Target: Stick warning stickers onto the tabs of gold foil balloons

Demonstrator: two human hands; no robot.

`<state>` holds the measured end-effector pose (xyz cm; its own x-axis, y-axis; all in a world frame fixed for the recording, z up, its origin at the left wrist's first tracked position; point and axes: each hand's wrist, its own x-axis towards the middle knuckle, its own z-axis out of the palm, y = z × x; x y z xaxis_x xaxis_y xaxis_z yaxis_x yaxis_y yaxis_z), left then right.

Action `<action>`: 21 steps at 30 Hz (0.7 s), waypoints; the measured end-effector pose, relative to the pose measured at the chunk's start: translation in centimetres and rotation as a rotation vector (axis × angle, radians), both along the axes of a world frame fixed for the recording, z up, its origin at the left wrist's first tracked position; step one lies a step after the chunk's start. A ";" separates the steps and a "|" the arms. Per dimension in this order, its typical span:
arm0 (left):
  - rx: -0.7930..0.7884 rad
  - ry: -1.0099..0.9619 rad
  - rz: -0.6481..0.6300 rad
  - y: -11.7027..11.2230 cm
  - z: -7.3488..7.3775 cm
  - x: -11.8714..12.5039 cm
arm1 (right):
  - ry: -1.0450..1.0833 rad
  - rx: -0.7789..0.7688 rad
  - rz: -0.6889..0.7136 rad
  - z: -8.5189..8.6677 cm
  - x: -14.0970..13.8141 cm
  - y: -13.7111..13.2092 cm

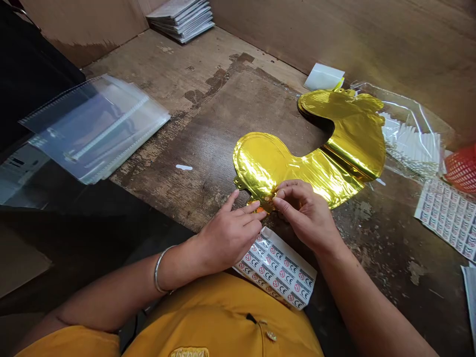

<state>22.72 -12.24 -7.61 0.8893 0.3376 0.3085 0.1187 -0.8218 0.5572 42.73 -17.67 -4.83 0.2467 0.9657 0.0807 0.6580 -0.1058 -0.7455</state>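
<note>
A flat gold foil balloon lies curved on the worn wooden table. My left hand and my right hand meet at its near lower edge, fingers pinched together on the foil's small tab. The index finger of my left hand points out along the foil edge. A sheet of small printed stickers lies under my hands at the table's near edge. I wear a metal bangle on my left wrist.
A stack of clear plastic sleeves lies at the left. Further sticker sheets, an orange basket and a clear bag of white pieces sit at the right. Stacked packets rest at the back by wooden walls.
</note>
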 end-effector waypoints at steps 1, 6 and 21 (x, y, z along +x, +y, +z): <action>0.004 0.001 -0.001 0.0 0.0 0.0 | 0.004 0.000 0.003 0.0 -0.1 0.0; 0.010 0.003 -0.008 0.1 0.1 0.0 | -0.017 0.005 0.027 -0.3 -0.3 -0.1; 0.018 -0.012 -0.001 0.1 -0.1 0.1 | -0.100 0.013 0.040 -0.8 -0.1 0.4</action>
<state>22.78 -12.13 -7.72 0.8856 0.3314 0.3253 0.1114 -0.8316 0.5441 42.66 -17.32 -5.61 0.1981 0.9733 0.1156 0.7330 -0.0688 -0.6767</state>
